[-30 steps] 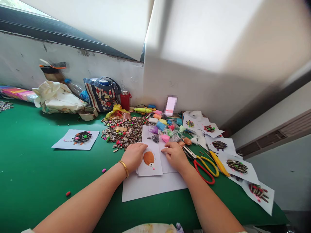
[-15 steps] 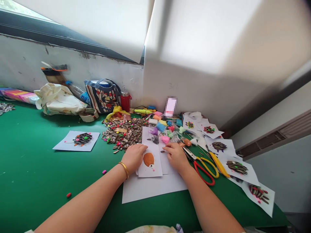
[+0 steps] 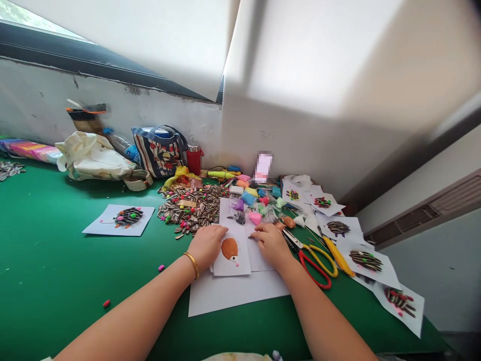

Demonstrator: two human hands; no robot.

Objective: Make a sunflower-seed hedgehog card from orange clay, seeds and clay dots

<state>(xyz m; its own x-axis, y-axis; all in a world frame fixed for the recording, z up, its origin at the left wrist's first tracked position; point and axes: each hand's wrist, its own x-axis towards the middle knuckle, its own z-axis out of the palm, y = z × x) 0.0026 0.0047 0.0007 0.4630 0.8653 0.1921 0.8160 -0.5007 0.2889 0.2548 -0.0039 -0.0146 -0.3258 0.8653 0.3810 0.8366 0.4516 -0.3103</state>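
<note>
A white card [image 3: 240, 265] with a flat brown clay hedgehog shape [image 3: 229, 248], black eye and pink nose, lies on larger white sheets [image 3: 214, 301]. My left hand [image 3: 206, 245] rests on the card's left edge, its fingers pressed together at the upper corner. On the sheets right of the card is my right hand [image 3: 271, 244], its fingertips at a small dark seed [image 3: 251, 236]; whether they grip it is too small to tell. Beyond my left hand spreads a pile of striped seeds [image 3: 199, 208] mixed with coloured bits.
Scissors [image 3: 311, 255] and a yellow cutter [image 3: 338, 255] lie right of my right hand. Bagged clay [image 3: 248, 197] is behind the sheets. Finished seed cards [image 3: 376, 278] line the right edge; another card [image 3: 141, 228] lies left. Bags [image 3: 99, 158] and a red bottle [image 3: 194, 160] stand along the wall.
My right hand's fingers have drawn in slightly toward the small seed and card. My left hand has stayed on the card, and the view has shifted very slightly.
</note>
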